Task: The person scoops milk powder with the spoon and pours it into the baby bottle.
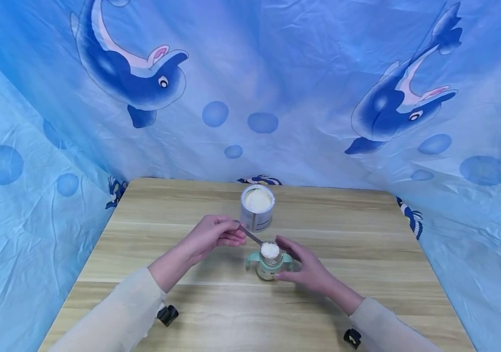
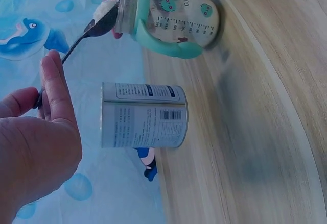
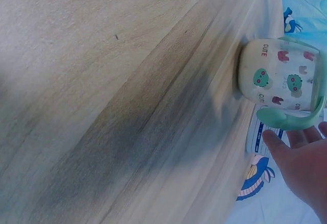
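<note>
A metal spoon (image 1: 251,234) heaped with white powder (image 1: 270,250) slants down to the mouth of a baby bottle (image 2: 176,22). My left hand (image 1: 216,233) pinches the end of its handle between thumb and fingers. The clear bottle stands upright on the table, with green side handles, printed measuring marks and pale contents. My right hand (image 1: 307,266) curves round the bottle's right handle (image 3: 294,119), thumb low and fingers near the neck. Behind the bottle stands an open can (image 1: 257,212) filled with pale powder.
The wood-grain table (image 1: 180,205) carries the bottle and can near its middle. A blue sheet (image 1: 233,58) printed with dolphins and bubbles hangs behind and along both sides. Dark straps (image 1: 168,315) sit at the sleeve cuffs.
</note>
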Action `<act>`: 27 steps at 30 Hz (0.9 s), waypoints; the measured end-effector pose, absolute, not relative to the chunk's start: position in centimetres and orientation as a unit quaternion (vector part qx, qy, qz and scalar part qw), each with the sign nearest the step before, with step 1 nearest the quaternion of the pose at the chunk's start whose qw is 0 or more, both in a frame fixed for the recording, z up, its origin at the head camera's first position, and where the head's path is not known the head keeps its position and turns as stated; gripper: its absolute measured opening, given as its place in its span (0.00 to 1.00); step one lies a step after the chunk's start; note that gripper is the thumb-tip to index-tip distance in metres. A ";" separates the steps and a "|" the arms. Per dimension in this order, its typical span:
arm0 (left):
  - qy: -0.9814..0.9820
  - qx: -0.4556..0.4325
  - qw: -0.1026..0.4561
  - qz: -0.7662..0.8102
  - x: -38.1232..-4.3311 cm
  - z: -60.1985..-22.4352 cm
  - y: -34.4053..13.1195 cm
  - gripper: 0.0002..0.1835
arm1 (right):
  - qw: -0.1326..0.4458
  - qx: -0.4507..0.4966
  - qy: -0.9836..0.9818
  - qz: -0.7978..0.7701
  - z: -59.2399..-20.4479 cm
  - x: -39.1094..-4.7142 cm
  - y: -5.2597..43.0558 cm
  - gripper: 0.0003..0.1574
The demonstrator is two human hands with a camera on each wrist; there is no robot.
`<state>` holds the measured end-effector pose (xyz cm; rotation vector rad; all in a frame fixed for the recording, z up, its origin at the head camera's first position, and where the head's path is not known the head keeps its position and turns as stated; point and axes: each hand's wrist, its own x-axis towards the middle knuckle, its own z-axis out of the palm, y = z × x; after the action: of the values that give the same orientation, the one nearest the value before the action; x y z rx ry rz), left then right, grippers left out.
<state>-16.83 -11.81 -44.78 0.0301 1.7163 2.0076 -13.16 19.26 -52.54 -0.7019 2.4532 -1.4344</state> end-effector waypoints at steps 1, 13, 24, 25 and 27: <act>0.633 0.012 0.246 0.734 -16.8 -44.8 -11.8 0.18 | 0.106 -0.238 0.834 -0.486 -52.6 -13.2 19.2 0.61; 0.666 0.047 0.237 0.706 -17.0 -44.6 -11.2 0.16 | 0.100 -0.234 0.839 -0.480 -52.5 -13.3 19.0 0.61; 0.666 0.078 0.247 0.700 -17.4 -44.9 -10.6 0.15 | 0.093 -0.244 0.840 -0.476 -52.5 -13.3 18.7 0.59; 0.664 0.081 0.248 0.701 -17.4 -45.0 -10.6 0.15 | 0.093 -0.244 0.840 -0.475 -52.5 -13.3 18.7 0.59; 0.658 0.085 0.249 0.705 -17.5 -45.2 -10.6 0.16 | 0.095 -0.242 0.839 -0.477 -52.5 -13.3 18.7 0.60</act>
<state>-17.47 -10.58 -45.21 0.2303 1.7939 1.9219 -13.30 18.68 -52.53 -0.7187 2.4883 -1.4139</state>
